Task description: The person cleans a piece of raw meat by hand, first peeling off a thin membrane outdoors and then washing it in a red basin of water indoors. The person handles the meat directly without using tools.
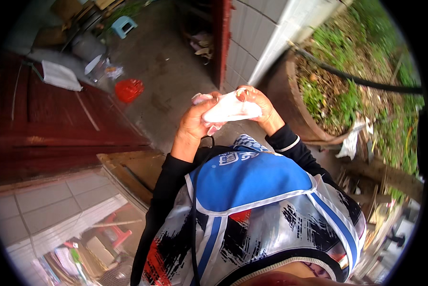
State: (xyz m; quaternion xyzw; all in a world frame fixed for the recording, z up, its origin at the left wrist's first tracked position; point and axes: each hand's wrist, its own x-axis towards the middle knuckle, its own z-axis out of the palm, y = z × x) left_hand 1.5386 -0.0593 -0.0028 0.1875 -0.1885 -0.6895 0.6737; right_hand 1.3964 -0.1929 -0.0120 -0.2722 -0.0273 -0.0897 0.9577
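Both hands are raised in front of my chest, gripping one pale pink piece of what looks like raw meat [230,109]. My left hand [196,117] holds its left end, with small pink pieces showing above and below the fingers. My right hand [263,103] pinches its upper right end, the thumb and fingers bent over the top edge. Strong light washes out the detail on its surface. Just below the hands is the blue apron [253,182] that I wear, and a black cable [195,214] runs down over my clothes.
A large round planter [292,89] with soil and weeds stands at right, under a black hose [357,77]. Dark red wooden doors [56,121] are at left, near a red plastic bag [129,90] on the concrete floor [160,68]. Farther off stands a light blue stool [124,26].
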